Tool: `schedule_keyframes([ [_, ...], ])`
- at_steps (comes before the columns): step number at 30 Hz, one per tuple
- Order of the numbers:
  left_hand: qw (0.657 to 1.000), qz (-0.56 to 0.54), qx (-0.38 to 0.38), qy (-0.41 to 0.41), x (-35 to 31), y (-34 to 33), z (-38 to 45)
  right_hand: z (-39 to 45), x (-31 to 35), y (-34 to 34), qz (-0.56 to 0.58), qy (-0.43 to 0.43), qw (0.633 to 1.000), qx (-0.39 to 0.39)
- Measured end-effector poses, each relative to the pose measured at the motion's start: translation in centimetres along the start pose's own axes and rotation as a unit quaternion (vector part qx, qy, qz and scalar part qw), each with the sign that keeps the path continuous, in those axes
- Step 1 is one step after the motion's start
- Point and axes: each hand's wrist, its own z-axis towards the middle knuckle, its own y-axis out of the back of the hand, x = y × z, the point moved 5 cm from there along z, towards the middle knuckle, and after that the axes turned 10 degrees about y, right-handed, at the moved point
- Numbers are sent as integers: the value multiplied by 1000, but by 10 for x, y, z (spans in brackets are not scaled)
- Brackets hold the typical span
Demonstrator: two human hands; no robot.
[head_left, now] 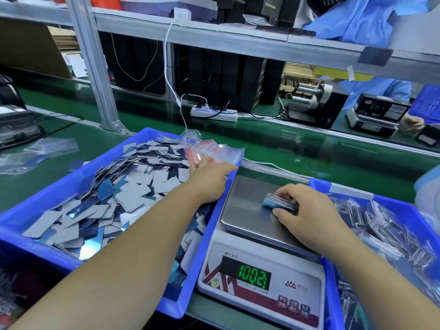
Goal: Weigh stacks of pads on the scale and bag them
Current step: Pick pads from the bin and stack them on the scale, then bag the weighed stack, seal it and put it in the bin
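Note:
A stack of pads (276,201) lies on the steel pan of the white scale (247,210), and my right hand (307,210) grips the stack from the right with curled fingers and thumb. The green display (253,277) shows about 100.21. My left hand (209,179) reaches over the far right corner of the blue bin of loose grey and blue pads (114,198). Its fingers touch the pile of clear zip bags with red strips (212,151) at that corner. Whether they pinch a bag I cannot tell.
A second blue bin (390,232) at the right holds several bagged stacks. Clear bags (38,153) lie on the green belt at the left. A white power strip (214,114) and cables sit beyond. Another person in blue works at the far right.

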Motion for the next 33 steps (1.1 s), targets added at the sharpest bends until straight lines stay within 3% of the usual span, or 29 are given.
schedule_keyframes([
  [5, 999, 32, 13, 2, -1, -5, 4, 0, 1, 1, 11, 1, 1000, 7],
  [15, 993, -29, -113, 29, -1, 17, -1, 0, 1, 1, 5, 6, 1000, 12],
  [24, 957, -244, -149, 56, 1, 43, -19, -1, 1, 2, 6, 12, 1000, -10],
  [27, 926, -346, -147, 33, -2, 49, -24, -1, 2, 3, 15, 7, 1000, -13],
  [30, 873, -471, -128, 20, -6, 56, -28, -3, 1, 6, 48, 7, 998, -46],
  [33, 793, -609, -26, -8, -17, 55, -35, -3, -4, 9, 220, -17, 970, -98],
])
